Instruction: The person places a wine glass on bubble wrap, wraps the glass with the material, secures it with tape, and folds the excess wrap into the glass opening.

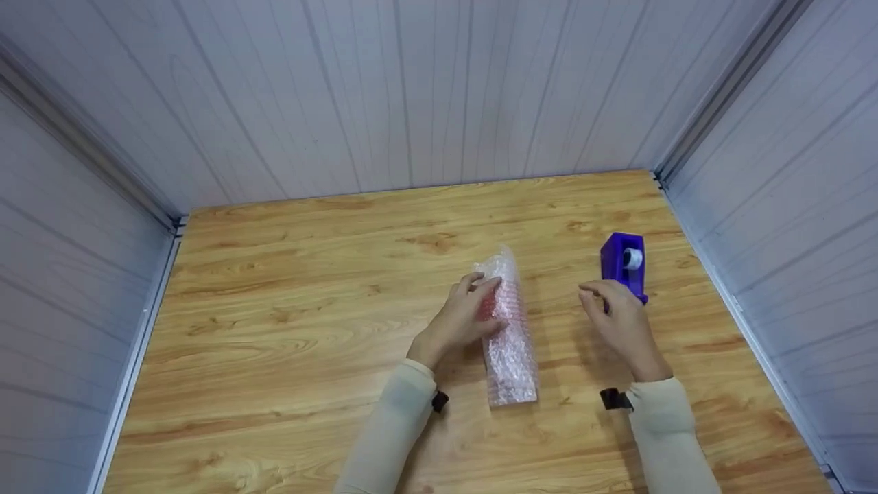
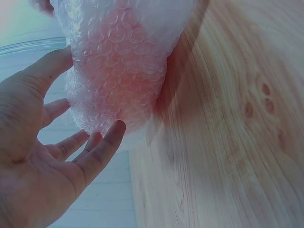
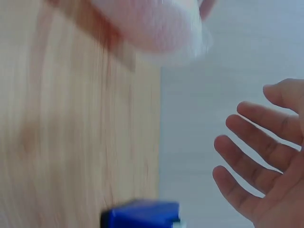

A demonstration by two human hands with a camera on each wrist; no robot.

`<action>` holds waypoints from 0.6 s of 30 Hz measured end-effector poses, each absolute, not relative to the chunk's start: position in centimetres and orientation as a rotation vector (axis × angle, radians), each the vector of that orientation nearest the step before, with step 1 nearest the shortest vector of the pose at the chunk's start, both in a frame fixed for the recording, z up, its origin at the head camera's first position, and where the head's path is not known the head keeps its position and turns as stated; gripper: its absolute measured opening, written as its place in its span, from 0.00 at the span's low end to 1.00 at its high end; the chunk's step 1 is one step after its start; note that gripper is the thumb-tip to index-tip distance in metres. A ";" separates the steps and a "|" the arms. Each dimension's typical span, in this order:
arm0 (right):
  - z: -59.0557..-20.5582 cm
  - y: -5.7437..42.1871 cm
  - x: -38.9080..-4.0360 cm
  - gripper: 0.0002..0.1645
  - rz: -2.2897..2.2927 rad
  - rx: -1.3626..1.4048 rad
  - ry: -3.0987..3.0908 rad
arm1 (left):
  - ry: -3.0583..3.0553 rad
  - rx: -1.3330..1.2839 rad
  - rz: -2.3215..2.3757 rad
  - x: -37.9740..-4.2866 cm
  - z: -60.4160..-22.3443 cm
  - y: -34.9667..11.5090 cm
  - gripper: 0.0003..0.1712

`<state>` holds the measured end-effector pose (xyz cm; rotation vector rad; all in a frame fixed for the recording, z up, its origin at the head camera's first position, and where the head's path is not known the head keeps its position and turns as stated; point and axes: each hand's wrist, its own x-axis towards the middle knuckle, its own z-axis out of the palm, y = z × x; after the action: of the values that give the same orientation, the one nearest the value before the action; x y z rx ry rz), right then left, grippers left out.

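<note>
A package in clear bubble wrap point(image 1: 511, 343), with something pinkish-red inside, lies lengthwise on the wooden table. My left hand point(image 1: 458, 315) is at its left side, thumb over the top, fingers spread and lightly touching the wrap. In the left wrist view, fairly straight fingers point(image 2: 97, 156) reach along the bubble wrap point(image 2: 116, 71). To the right, my right hand point(image 1: 619, 322) is in the air just in front of a purple tape dispenser point(image 1: 634, 278) with a white roll. The right wrist view shows its fingers point(image 3: 256, 166) apart, holding nothing visible.
The wood-grain table point(image 1: 295, 329) meets a pale panelled back wall point(image 1: 411, 96). Similar panels stand at the left point(image 1: 62, 288) and right point(image 1: 789, 226) sides. The dispenser is between the package and the right panel.
</note>
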<state>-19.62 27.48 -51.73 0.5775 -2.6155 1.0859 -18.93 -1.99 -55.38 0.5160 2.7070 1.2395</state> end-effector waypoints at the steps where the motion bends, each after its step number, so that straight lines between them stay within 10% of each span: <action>1: -51.6 28.1 -19.9 0.12 1.068 0.548 -2.620 | 2.705 0.513 1.237 -18.9 -55.4 -2.0 0.45; 18: -52.9 35.9 -24.0 0.25 0.988 -0.120 -2.879 | 2.695 0.489 1.204 -19.1 -55.4 -1.9 0.46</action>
<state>-24.03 35.93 -52.88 -0.1201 -2.8791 0.9879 -19.09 -1.89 -55.38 0.4886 2.6950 1.2042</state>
